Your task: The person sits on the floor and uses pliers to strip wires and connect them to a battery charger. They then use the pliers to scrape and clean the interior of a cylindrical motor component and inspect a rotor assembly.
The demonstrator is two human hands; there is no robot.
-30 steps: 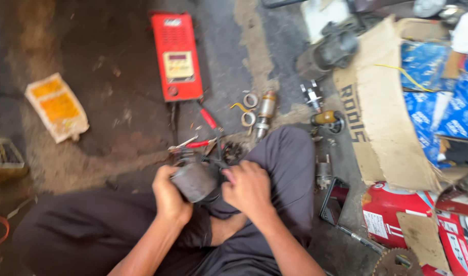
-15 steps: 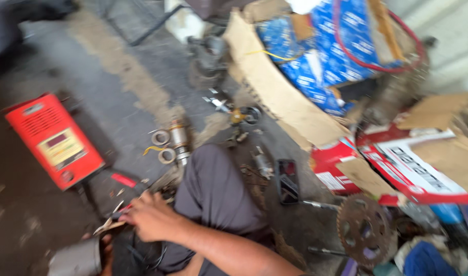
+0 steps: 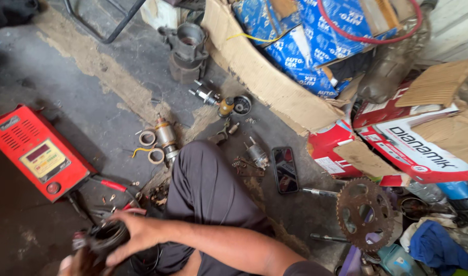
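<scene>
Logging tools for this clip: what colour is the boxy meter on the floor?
Red meter, with a pale yellow display panel; the head view shows it.

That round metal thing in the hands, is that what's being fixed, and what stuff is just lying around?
In hand:
round dark metal housing, held by the right hand; the left hand is barely in view.

Lying about:
red meter box
rusty sprocket
phone
blue cartons
blue rag

Tester box (image 3: 37, 153) on floor (image 3: 65, 87) left of knee (image 3: 203, 174); phone (image 3: 285, 169) right of knee; sprocket (image 3: 365, 210) farther right, cardboard boxes (image 3: 315, 46) behind.
</scene>
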